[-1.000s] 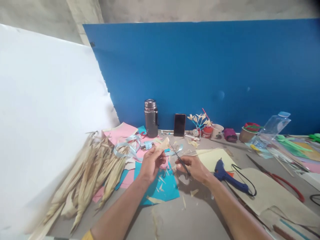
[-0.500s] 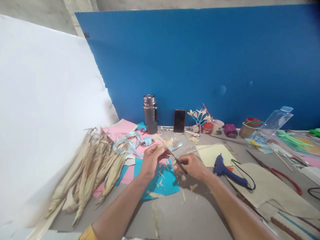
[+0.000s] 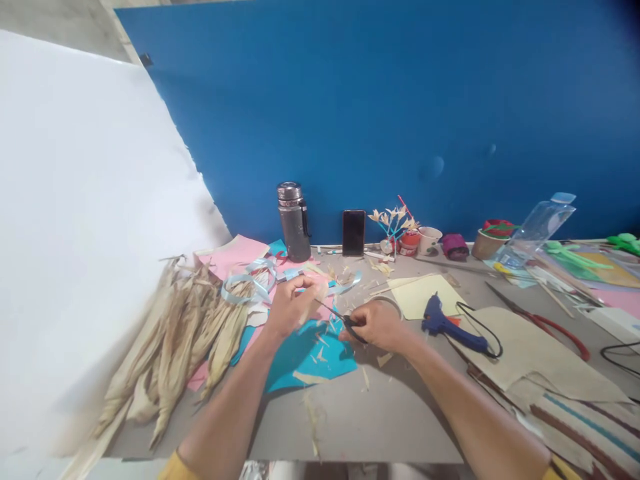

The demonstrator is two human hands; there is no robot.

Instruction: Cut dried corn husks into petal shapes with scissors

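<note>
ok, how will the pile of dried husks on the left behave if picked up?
Probably light for its bulk: the dried husks look thin and papery. Likely a bit floppy, perhaps brittle, given the long, creased strips. May come apart when lifted, since they overlap and no tie is visible.

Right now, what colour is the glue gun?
The glue gun is dark blue, shown in the head view.

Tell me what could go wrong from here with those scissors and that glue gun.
The scissors in the right hand point toward the left hand, so a slip might nick it.
The blue glue gun lies beside the right forearm; if hot, which can't be seen, it could burn skin.
</note>
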